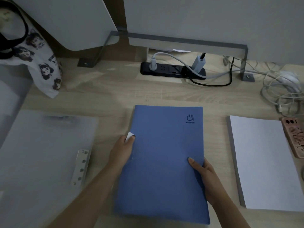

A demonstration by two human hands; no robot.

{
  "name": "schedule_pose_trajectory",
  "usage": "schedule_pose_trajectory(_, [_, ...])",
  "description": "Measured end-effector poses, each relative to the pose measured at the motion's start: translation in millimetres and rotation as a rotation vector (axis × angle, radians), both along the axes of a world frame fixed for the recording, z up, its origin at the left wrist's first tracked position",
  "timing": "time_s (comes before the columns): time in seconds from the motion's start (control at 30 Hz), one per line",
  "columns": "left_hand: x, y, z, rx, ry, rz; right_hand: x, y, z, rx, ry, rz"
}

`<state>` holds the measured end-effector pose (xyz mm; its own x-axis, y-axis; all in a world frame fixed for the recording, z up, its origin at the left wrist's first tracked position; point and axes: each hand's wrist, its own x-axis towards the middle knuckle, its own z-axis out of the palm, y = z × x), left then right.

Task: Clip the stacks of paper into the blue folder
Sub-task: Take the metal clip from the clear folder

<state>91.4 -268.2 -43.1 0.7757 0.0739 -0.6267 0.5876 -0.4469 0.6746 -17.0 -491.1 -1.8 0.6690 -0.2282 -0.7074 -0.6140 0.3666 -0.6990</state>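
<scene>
left hand: lower centre of frame, grips the left edge of the blue folder, thumb on the cover, fingers hidden under it
white scrap: small white bit at the left thumb tip, at the folder's left edge; cannot tell what it is
right hand: lower centre-right, grips the folder's right edge, thumb flat on the cover, fingers hidden underneath
blue folder: centre of frame, closed, cover up, dark logo and the word "folder" at its top right corner, slightly tilted; cannot tell if it rests on the desk or is lifted
paper stack: right of frame, flat on the desk, white, beside the folder and apart from it
phone: right edge, back up in a pink case, just beside the paper stack
clear folder: left of frame, flat, frosted, blurred
metal strip: on the clear folder's right side, row of holes
power strip: upper centre, black, plugs in it
cables: upper right, white tangle
tote bag: upper left, white with cartoon faces, black straps
</scene>
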Motion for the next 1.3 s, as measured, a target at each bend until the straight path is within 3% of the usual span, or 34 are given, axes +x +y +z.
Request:
schedule_pose_trajectory(0.23, [3.5,10.5,-12.7,-0.049,0.060,0.144,23.2,18.2,-3.3,0.012,-0.014,0.028])
schedule_pose_trajectory(0.5, [23.0,38.7,-10.7,0.108,-0.024,0.184,55.7,45.9,-22.2,-0.003,-0.016,0.110])
schedule_pose_trajectory(0.63, [12.1,44.8,-5.0,0.136,-0.114,0.099,65.0,47.0,-34.8,-0.341,-0.035,0.256])
schedule_pose_trajectory(0.7, [1.4,50.7,9.0,0.141,-0.248,0.092,66.2,46.3,-37.5,-0.490,0.007,0.324])
schedule_pose_trajectory(0.83, [-9.2,96.2,30.0,0.291,-0.467,0.126,61.1,49.6,-28.5,-0.876,0.025,0.392])
schedule_pose_trajectory(0.9, [-6.9,130.4,27.9,0.376,-0.491,0.147,60.8,61.1,-19.6,-0.959,-0.059,0.390])
schedule_pose_trajectory(1.13, [-16.5,225.2,19.7,0.755,-0.224,0.216,62.5,180.3,-6.9,-0.424,-0.135,0.688])
schedule_pose_trajectory(1.3, [-35.2,263.1,24.0,0.698,-0.045,0.320,53.8,242.2,-5.5,0.006,0.096,0.838])
